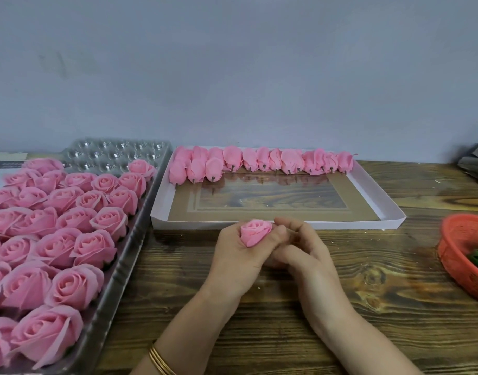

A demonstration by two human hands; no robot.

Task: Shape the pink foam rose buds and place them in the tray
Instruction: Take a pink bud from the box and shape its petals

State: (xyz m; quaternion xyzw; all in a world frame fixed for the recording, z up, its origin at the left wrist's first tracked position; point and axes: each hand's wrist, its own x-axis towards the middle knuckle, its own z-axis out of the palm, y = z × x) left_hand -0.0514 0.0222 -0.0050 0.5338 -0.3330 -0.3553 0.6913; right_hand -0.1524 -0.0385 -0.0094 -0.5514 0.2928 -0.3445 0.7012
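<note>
The left hand [236,251] cups the rose bud [256,231] upright, the right hand [300,247] pinching its side — likely tightening petals so it fits the tray [392,212].

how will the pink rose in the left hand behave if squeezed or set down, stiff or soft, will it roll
The rose is probably soft and squashy: its layered petals look pressed in where the left hand grips it. Set down, it would likely rest on its side rather than roll, as the shaped buds in the white tray do.
</note>
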